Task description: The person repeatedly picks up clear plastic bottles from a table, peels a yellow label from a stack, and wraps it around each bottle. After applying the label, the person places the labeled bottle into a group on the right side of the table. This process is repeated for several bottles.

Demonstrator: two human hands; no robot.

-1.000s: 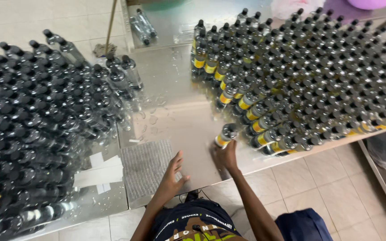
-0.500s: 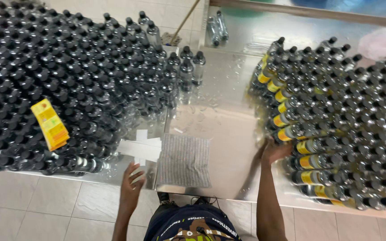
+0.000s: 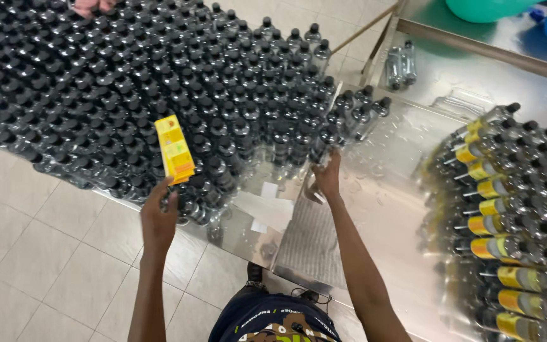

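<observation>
Left hand [image 3: 158, 212] pinches yellow label stack [image 3: 174, 149], long axis up-frame over unlabelled bottles [image 3: 128, 82]; right hand [image 3: 328, 177] is closed on a clear bottle [image 3: 320, 149] just right, centre frame.

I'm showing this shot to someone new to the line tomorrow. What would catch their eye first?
First, the huge crowd of unlabelled black-capped bottles filling the steel table at the left. Next, the bright yellow stack of labels lying on those bottles, with the left hand just below it. Then the yellow-labelled bottles massed at the right, while the right hand reaches to the near edge of the unlabelled ones.
</observation>
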